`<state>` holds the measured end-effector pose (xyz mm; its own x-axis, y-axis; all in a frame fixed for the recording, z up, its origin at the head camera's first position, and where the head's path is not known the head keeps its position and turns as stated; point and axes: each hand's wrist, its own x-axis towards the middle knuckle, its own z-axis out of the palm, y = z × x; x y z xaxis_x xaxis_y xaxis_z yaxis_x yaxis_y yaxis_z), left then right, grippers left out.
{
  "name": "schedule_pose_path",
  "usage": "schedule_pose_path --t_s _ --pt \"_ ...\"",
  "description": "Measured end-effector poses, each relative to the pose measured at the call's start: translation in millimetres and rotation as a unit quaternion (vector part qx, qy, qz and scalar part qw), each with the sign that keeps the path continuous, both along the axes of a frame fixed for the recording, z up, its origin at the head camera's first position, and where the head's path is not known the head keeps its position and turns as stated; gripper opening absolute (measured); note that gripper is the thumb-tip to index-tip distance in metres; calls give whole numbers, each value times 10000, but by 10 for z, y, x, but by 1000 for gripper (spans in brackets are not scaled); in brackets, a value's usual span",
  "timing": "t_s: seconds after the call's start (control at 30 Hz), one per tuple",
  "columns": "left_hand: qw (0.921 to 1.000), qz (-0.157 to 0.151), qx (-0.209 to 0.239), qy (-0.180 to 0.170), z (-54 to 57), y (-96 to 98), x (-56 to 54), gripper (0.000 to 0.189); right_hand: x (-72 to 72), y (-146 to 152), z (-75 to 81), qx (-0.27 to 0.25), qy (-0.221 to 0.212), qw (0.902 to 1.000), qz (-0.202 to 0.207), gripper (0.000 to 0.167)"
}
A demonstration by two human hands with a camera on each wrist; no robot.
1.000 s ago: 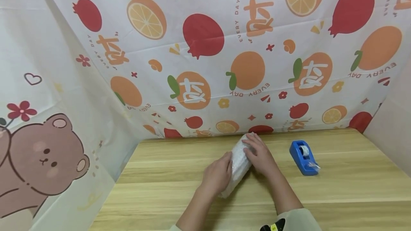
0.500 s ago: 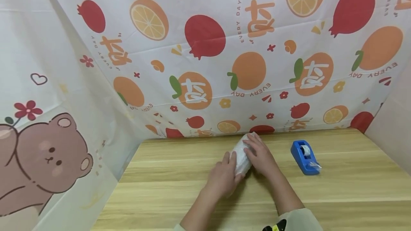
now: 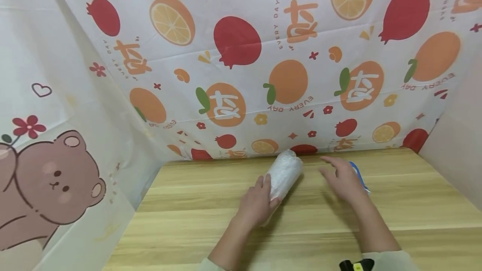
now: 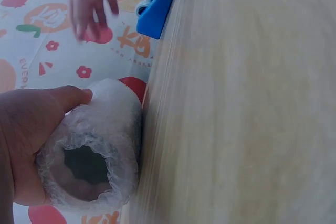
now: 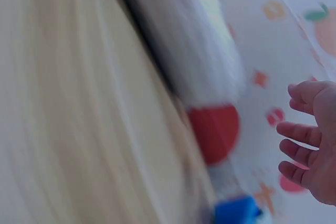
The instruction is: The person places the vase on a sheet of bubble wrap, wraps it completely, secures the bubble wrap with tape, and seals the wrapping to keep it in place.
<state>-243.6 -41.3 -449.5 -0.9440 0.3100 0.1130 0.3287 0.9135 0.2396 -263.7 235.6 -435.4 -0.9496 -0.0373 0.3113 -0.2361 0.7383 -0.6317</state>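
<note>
A cylinder rolled in bubble wrap (image 3: 287, 171) lies slanted on the wooden table. My left hand (image 3: 256, 202) grips its near part, thumb on one side and fingers on the other. The left wrist view shows the near end of the bubble-wrapped roll (image 4: 118, 129), with a dark opening inside the crumpled wrap. Clear of the roll, my right hand (image 3: 344, 181) holds nothing, its fingers spread and loosely bent. Behind that hand, a blue tape dispenser (image 4: 157, 11) is mostly hidden in the head view.
The wooden table (image 3: 188, 216) backs onto a hanging cloth (image 3: 248, 83) printed with fruit. At the left hangs another cloth (image 3: 113, 204) with a bear on it.
My right hand has let go of the wrapped roll and moved right, in front of the tape dispenser. My left hand has shifted its grip slightly and still holds the roll.
</note>
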Motion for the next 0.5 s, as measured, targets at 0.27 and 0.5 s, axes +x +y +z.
schedule_pose_path --t_s 0.27,0.5 --pt "9999 -40 113 -65 7 -30 -28 77 262 730 67 31 -487 9935 -1025 57" --pt "9995 8 293 -155 1 -30 -19 78 340 1100 -126 140 -1700 9796 -1065 73"
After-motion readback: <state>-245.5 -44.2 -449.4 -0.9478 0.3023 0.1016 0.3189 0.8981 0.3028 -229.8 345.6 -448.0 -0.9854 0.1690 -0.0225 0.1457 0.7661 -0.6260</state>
